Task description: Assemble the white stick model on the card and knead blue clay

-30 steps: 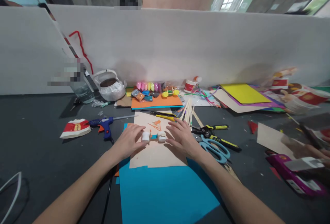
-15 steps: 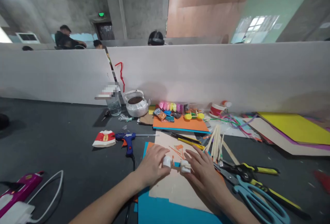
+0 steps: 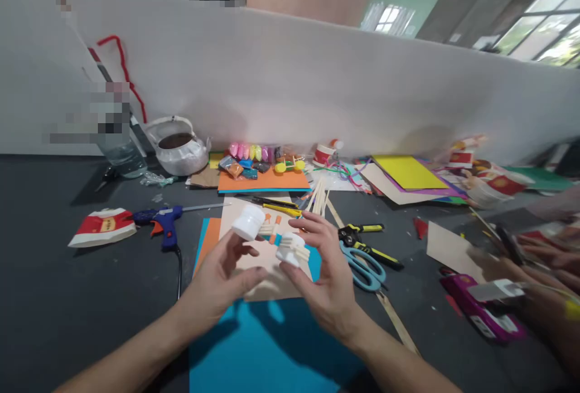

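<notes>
A small craft piece is raised over the beige paper (image 3: pixel 276 287). It has a white cap-like cylinder (image 3: pixel 248 223) at its left end and a white block with thin wooden sticks (image 3: pixel 292 249) at its right, joined by sticks and orange and blue bits. My right hand (image 3: pixel 328 269) grips the block end, thumb below and fingers above. Just under the cylinder is my left hand (image 3: pixel 222 275), its thumb stretched away from the curled fingers; the index finger appears to touch the cylinder. Blue sheets (image 3: pixel 267 351) lie beneath the paper.
A blue glue gun (image 3: pixel 168 227) and a red-white paper cup piece (image 3: pixel 103 228) lie left. Light-blue scissors (image 3: pixel 365 266), yellow-black pliers (image 3: pixel 371 242) and wooden sticks (image 3: pixel 318 197) lie right. Behind stands a white pot (image 3: pixel 181 154). Another person's blurred hand (image 3: pixel 550 260) is far right, near a magenta power strip (image 3: pixel 480 308).
The view has swung right and down. Both hands have raised the craft piece off the paper and tilted it; my left thumb has moved away from the white cylinder.
</notes>
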The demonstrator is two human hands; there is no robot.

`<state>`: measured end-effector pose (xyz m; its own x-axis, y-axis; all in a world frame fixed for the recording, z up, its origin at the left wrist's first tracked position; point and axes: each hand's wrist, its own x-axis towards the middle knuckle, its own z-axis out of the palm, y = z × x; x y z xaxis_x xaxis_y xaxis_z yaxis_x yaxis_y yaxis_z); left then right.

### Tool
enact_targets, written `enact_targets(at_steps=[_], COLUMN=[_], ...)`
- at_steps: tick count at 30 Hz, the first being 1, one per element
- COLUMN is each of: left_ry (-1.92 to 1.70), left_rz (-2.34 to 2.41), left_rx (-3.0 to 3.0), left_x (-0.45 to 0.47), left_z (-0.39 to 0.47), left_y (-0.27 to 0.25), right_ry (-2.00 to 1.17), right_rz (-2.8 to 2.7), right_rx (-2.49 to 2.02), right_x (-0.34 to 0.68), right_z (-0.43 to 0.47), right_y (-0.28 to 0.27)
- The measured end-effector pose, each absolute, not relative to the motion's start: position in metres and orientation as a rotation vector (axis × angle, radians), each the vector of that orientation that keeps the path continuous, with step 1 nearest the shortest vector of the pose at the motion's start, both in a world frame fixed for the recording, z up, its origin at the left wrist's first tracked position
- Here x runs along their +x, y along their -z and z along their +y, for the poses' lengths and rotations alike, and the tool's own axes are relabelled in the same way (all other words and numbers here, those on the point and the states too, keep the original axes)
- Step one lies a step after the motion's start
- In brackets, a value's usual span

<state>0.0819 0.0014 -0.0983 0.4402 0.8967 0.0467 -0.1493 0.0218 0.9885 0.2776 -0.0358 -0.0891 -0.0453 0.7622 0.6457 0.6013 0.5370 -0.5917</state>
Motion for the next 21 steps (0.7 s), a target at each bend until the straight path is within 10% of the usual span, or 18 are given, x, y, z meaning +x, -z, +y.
enact_targets(at_steps=[21], left_ry=[-0.768], left_rz=[0.53], left_rx=[0.974], left_x=[0.079], left_z=[-0.038], left_y=[0.056], right_ry=[0.386], right_rz=[-1.969], right_rx=[-1.184], right_x=[0.271], right_z=[-0.076], right_y=[0.066])
